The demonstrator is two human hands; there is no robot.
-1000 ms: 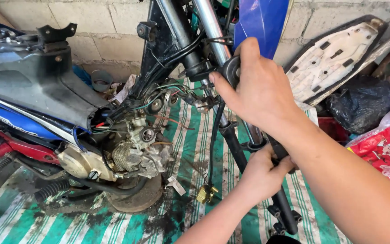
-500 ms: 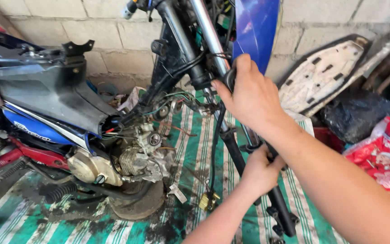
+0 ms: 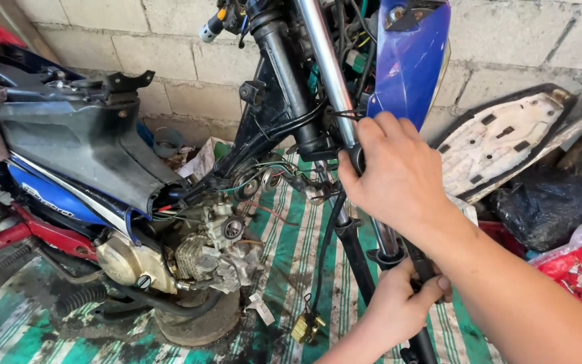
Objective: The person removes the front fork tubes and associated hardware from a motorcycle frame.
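Against the block wall (image 3: pixel 170 61) a stripped motorbike (image 3: pixel 82 155) stands on a striped mat (image 3: pixel 291 263), and its fork (image 3: pixel 325 74), judged heavy, stiff and greasy-slick, is best held on the lower legs. Right hand (image 3: pixel 399 178) is clenched round the chrome tube, left hand (image 3: pixel 399 303) grasps the black leg below; the fork's bottom is cut off, and the wiring (image 3: pixel 264 176) is too tangled to trace.

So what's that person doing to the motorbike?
A person is working on a stripped-down motorbike parked on a green striped mat. Both hands are on the front fork tube: the right hand grips it higher up, and the left hand wraps around its black lower part. The engine is bare, loose wires hang out, and the seat leans against the block wall.
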